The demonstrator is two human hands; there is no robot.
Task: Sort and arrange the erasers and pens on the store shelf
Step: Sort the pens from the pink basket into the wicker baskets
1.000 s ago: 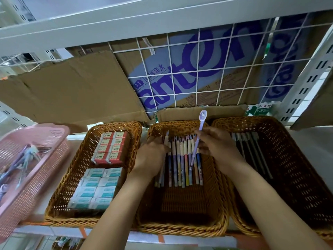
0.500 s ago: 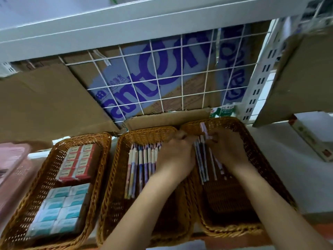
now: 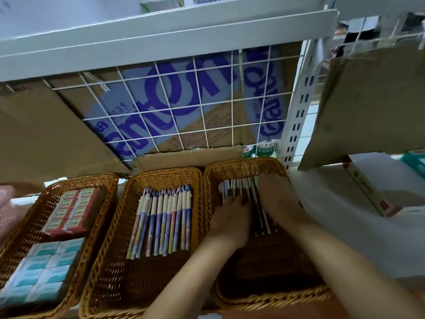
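Observation:
Three wicker baskets stand side by side on the shelf. The left basket (image 3: 27, 229) holds red-boxed erasers (image 3: 69, 212) at the back and teal-and-white erasers (image 3: 39, 272) at the front. In the middle basket (image 3: 110, 224) lies a neat row of colourful patterned pens (image 3: 163, 224). The right basket (image 3: 241, 166) holds dark pens with white caps (image 3: 236, 187). Both hands are inside it: my left hand (image 3: 232, 219) lies flat on the pens' left part, and my right hand (image 3: 278, 199) presses on their right part. Neither hand visibly grips a pen.
A white wire grid (image 3: 184, 107) with printed cardboard behind it closes the shelf's back. A grey shelf board (image 3: 161, 40) hangs overhead. Right of the baskets are a cardboard flap (image 3: 368, 107) and a long box (image 3: 368, 185). A pink basket edge (image 3: 4, 203) shows far left.
Both hands moved from the middle basket's pens into the right basket. The spoon-topped pen my right hand held is no longer visible. The view swung right.

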